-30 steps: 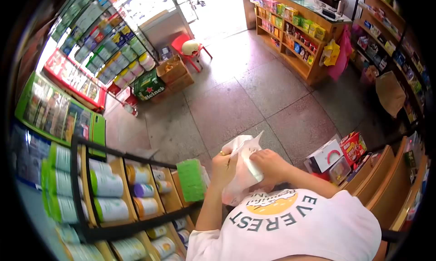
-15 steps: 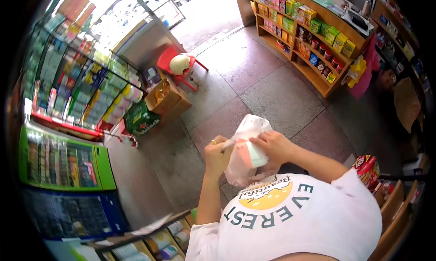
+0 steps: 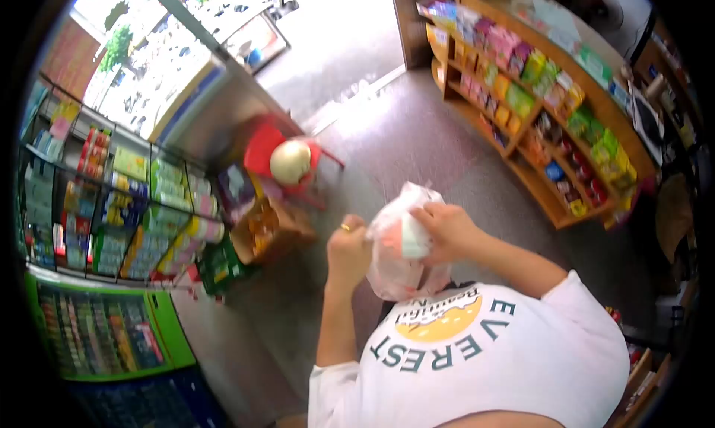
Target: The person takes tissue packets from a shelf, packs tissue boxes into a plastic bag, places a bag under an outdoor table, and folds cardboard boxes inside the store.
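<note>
A thin, pale plastic bag is held up in front of my chest. In its upper part a white and orange package shows; what kind it is I cannot make out. My left hand, with a ring on one finger, is closed in a fist on the bag's left edge. On the other side my right hand grips the package, its fingers bent over the top and the thumb below. Parts of the bag behind the fingers are hidden.
A red chair bearing a pale round helmet stands by the doorway. Beside it is an open cardboard box. Stocked wooden shelves line the right, a wire rack and a green-framed cooler the left. Tiled floor lies between.
My view has turned, so the shelves and rack sit lower in it. My left fist has moved slightly left and down, and the bag looks more gathered. Both hands keep their grip.
</note>
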A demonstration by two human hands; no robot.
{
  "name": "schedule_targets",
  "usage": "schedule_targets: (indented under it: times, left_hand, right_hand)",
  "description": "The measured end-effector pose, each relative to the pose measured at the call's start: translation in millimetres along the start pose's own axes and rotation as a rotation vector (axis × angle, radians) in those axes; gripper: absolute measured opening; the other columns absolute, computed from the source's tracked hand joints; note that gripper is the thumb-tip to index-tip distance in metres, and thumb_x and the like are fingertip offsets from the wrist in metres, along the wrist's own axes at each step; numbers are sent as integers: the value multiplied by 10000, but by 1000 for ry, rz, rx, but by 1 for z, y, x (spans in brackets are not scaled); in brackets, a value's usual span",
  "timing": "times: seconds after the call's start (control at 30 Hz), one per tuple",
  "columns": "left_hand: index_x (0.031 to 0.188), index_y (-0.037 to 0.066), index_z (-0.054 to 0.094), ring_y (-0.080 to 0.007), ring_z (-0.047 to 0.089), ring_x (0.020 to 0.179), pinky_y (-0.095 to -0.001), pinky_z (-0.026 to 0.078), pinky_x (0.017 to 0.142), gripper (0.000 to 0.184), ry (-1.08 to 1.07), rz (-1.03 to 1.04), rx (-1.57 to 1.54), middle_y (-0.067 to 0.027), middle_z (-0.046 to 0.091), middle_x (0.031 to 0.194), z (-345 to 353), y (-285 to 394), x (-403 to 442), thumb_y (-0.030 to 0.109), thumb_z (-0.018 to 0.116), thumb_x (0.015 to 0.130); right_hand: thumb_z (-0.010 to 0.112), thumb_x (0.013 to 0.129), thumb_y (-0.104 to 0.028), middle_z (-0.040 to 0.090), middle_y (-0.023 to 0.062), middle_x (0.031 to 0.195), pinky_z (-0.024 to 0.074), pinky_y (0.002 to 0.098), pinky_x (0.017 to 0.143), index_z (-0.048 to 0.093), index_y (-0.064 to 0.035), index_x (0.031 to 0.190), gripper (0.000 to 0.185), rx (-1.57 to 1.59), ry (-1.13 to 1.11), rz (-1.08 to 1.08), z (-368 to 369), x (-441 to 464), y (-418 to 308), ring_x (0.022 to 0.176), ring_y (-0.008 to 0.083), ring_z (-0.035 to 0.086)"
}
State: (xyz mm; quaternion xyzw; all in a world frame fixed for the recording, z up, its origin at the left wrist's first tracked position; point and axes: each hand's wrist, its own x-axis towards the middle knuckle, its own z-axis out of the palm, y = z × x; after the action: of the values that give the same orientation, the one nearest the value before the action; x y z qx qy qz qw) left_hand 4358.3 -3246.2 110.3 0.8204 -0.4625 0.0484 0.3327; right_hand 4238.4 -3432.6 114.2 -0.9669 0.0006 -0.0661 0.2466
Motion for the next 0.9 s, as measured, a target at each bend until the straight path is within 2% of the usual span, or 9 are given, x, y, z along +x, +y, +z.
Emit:
schedule_targets:
  times: [0.17, 0.27, 0.4, 0.57, 0.63, 0.7, 0.77, 0.83, 0.9]
  left_hand:
    - [777, -39, 497, -346, 533, 770, -383, 443, 655, 76, -164, 54, -129, -158, 506, 889, 15, -68, 143, -21, 491, 703]
    - [823, -50, 487, -375, 517, 808, -402, 432, 695, 104, -244, 110, -229, -181, 502, 925, 28, -102, 224, -25, 467, 724]
    - [839, -56, 493, -362, 505, 852, -358, 420, 744, 116, -224, 124, -397, -182, 506, 928, 61, -150, 336, -37, 444, 736]
    - [871, -38, 545, -309, 534, 868, -334, 421, 760, 162, -115, 12, -504, -161, 524, 994, 123, -221, 461, -32, 460, 734]
    - [888, -44, 559, -291, 544, 902, -325, 419, 782, 178, -165, -107, -532, -159, 550, 999, 139, -246, 508, -30, 458, 743]
    - [932, -38, 570, -259, 552, 916, -313, 418, 804, 212, -148, -225, -563, -154, 568, 1000, 157, -281, 543, -27, 445, 761]
    - [983, -37, 570, -219, 555, 915, -294, 410, 822, 257, -118, -238, -518, -149, 576, 994, 156, -298, 585, -35, 422, 773]
    - [1006, -42, 565, -189, 550, 904, -271, 404, 815, 274, -153, -468, -651, -142, 574, 990, 166, -329, 620, -42, 410, 780]
    - [1014, -52, 556, -175, 544, 904, -255, 407, 795, 281, -95, -353, -577, -141, 572, 987, 154, -325, 631, -50, 402, 779]
  right_hand:
    - [739, 447, -314, 531, 153, 838, 477, 380, 687, 537, -16, 933, 605, -7, 58, 152, -21, 111, 64, 784, 305, 559]
    - [736, 427, -300, 548, 170, 860, 480, 381, 685, 545, -5, 925, 609, -78, 210, 178, -33, 170, 106, 784, 316, 563]
    - [736, 441, -309, 556, 168, 863, 469, 394, 719, 556, -9, 924, 597, -127, 264, 192, -38, 263, 181, 795, 318, 561]
    - [742, 470, -314, 546, 159, 933, 455, 381, 768, 526, -18, 981, 629, -124, 312, 179, -40, 375, 285, 868, 319, 544]
    - [747, 491, -322, 526, 152, 982, 417, 395, 840, 500, -25, 1022, 657, -47, 275, 183, -42, 422, 325, 945, 303, 513]
    - [737, 536, -324, 512, 144, 1018, 351, 425, 914, 494, -41, 1039, 626, -161, 162, 84, -42, 460, 359, 1014, 285, 474]
    - [717, 589, -304, 503, 132, 1038, 301, 444, 953, 498, -59, 1043, 560, -117, 136, 80, -64, 497, 372, 1048, 273, 447]
    - [710, 603, -286, 503, 126, 1039, 305, 440, 953, 502, -66, 1041, 532, -107, 159, 101, -66, 528, 391, 1040, 273, 454]
    - [703, 618, -268, 504, 121, 1039, 310, 435, 952, 506, -72, 1038, 504, -126, 215, 67, -81, 530, 387, 1031, 273, 461]
